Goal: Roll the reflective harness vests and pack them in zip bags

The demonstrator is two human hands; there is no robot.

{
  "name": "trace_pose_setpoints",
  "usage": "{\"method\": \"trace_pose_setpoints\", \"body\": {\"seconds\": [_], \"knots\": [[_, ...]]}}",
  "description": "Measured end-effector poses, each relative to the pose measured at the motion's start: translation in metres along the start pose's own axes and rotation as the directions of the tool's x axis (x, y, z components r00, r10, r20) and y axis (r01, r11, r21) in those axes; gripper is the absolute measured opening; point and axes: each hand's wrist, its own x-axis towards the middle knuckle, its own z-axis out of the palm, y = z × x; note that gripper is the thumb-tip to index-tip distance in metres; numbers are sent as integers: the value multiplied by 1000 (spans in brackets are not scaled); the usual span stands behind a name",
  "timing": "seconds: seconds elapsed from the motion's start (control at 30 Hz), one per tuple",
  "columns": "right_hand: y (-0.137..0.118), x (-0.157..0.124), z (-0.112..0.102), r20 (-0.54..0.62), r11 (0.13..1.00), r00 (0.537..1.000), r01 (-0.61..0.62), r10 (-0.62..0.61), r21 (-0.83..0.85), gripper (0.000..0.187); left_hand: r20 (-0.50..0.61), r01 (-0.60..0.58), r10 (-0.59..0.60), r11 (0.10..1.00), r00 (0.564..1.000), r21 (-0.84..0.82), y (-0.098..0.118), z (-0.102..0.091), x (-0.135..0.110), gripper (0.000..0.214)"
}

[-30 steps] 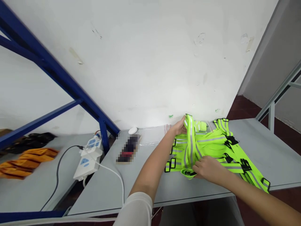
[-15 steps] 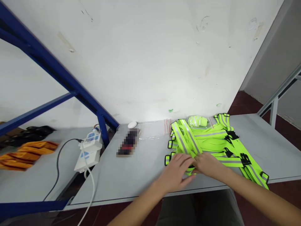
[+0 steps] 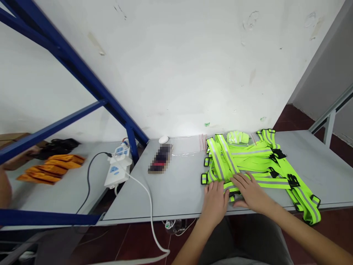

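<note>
Neon-yellow reflective straps (image 3: pixel 248 162) with grey stripes and black plastic buckles lie in a layered heap on the grey table. My left hand (image 3: pixel 216 201) is at the heap's near left corner, its fingers closed over the end of a strap. Beside it, my right hand (image 3: pixel 252 193) rests with fingers stretched flat on the straps and thumb apart. A short strap section (image 3: pixel 231 187) with a black buckle below it shows between both hands. Behind the heap, a rolled yellow strap (image 3: pixel 237 137) sits in a clear plastic bag.
A clear bag (image 3: pixel 187 145), a white round object (image 3: pixel 163 140) and a pixelated flat object (image 3: pixel 160 159) lie left of the straps. White power strips (image 3: pixel 118 169) trail cables near a blue frame (image 3: pixel 110 106). Orange packets (image 3: pixel 52 169) and another person's blurred arm (image 3: pixel 4 189) are farther left.
My hands have moved apart, and my right hand has flattened onto the straps. The strap end at the right now hangs in a loop over the edge. The view has shifted left.
</note>
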Motion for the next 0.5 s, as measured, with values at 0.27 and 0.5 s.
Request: {"method": "trace_pose_setpoints", "body": {"seconds": [0.27, 0.5], "knots": [[12, -7, 5, 71, 966, 997, -49, 32, 252, 67, 9, -183, 183, 977, 983, 111, -6, 2, -8, 69], [7, -10, 7, 3, 965, 993, -112, 115, 237, 68, -16, -164, 170, 969, 985, 185, -4, 10, -3, 53]]}}
